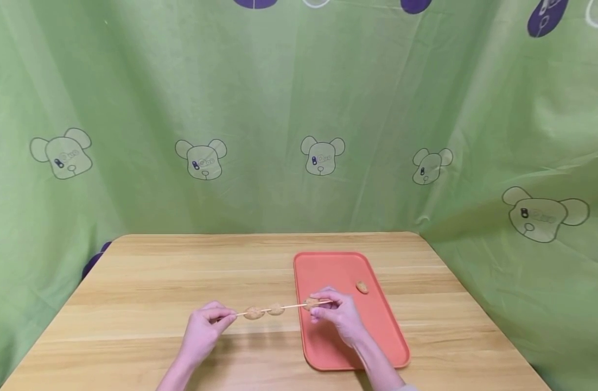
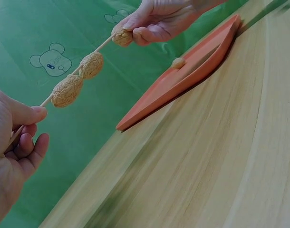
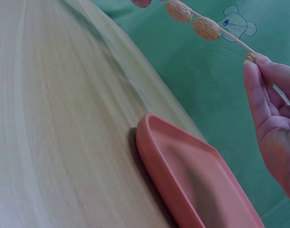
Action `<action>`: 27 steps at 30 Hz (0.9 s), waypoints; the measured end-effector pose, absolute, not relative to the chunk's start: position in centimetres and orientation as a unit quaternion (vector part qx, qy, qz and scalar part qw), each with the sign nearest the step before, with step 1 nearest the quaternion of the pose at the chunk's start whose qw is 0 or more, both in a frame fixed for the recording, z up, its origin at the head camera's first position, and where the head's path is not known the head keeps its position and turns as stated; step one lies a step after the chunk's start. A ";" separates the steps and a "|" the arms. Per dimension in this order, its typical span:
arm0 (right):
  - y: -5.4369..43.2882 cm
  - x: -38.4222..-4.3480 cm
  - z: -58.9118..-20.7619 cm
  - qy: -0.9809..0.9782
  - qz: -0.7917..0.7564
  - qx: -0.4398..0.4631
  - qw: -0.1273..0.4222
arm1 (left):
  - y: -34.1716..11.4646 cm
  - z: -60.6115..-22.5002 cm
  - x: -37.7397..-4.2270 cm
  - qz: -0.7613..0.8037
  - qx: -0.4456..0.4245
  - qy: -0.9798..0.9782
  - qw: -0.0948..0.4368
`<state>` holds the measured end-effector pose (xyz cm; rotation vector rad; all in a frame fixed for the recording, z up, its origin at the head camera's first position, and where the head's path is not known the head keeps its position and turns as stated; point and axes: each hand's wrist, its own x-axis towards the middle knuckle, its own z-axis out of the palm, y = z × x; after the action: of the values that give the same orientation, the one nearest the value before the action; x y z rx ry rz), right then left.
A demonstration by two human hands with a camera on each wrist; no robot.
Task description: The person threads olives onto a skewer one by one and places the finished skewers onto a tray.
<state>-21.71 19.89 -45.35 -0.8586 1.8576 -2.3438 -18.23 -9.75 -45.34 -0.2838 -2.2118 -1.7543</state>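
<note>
In the head view a thin wooden skewer (image 1: 292, 306) is held level above the table, between both hands. Two wrinkled tan oval pieces, a larger one (image 2: 67, 90) and a smaller one (image 2: 91, 65), are threaded on it near the left hand. My left hand (image 1: 201, 331) pinches the skewer's left end between thumb and fingers. Over the tray, my right hand (image 1: 340, 315) pinches a third tan piece (image 2: 122, 36), which is on the skewer; fingers partly cover it. One more tan piece (image 1: 362, 287) lies on the tray's right side.
An orange-red tray (image 1: 328, 266) lies right of centre on the wooden table (image 1: 133, 304), under the right hand. Green curtains (image 1: 260, 98) printed with bear heads hang behind the table and along both sides.
</note>
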 end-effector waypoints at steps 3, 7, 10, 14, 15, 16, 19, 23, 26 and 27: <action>20.0 -21.5 -45.3 0.609 -0.745 -0.272 0.020 | -9.9 -45.2 -18.1 -0.613 -0.102 -0.772 0.133; 20.1 -21.2 -45.4 0.627 -0.732 -0.264 0.029 | -10.3 -45.1 -17.9 -0.607 -0.105 -0.781 0.102; 20.1 -21.0 -45.5 0.627 -0.735 -0.257 0.032 | -10.4 -44.9 -17.9 -0.604 -0.112 -0.783 0.093; 20.1 -20.9 -45.6 0.609 -0.748 -0.261 0.027 | -10.5 -44.7 -17.9 -0.603 -0.122 -0.783 0.091; 20.1 -20.9 -45.7 0.602 -0.753 -0.265 0.025 | -10.5 -44.7 -17.9 -0.604 -0.123 -0.782 0.090; 20.0 -20.8 -45.7 0.596 -0.757 -0.266 0.024 | -10.5 -44.7 -17.9 -0.605 -0.124 -0.782 0.089; 20.0 -20.7 -45.7 0.575 -0.773 -0.266 0.024 | -10.4 -44.7 -17.9 -0.607 -0.126 -0.780 0.088; 19.9 -20.6 -45.6 0.554 -0.791 -0.257 0.025 | -10.4 -44.7 -18.0 -0.607 -0.134 -0.777 0.097; 19.8 -20.5 -45.5 0.537 -0.802 -0.262 0.022 | -10.3 -44.6 -18.1 -0.607 -0.134 -0.777 0.099; 19.8 -20.5 -45.4 0.530 -0.805 -0.267 0.020 | -10.3 -44.6 -18.1 -0.609 -0.131 -0.777 0.097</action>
<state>-20.49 19.75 -45.36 -0.8275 1.6443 -2.4952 -18.07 -10.26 -44.57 -0.3873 -2.3002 -1.8031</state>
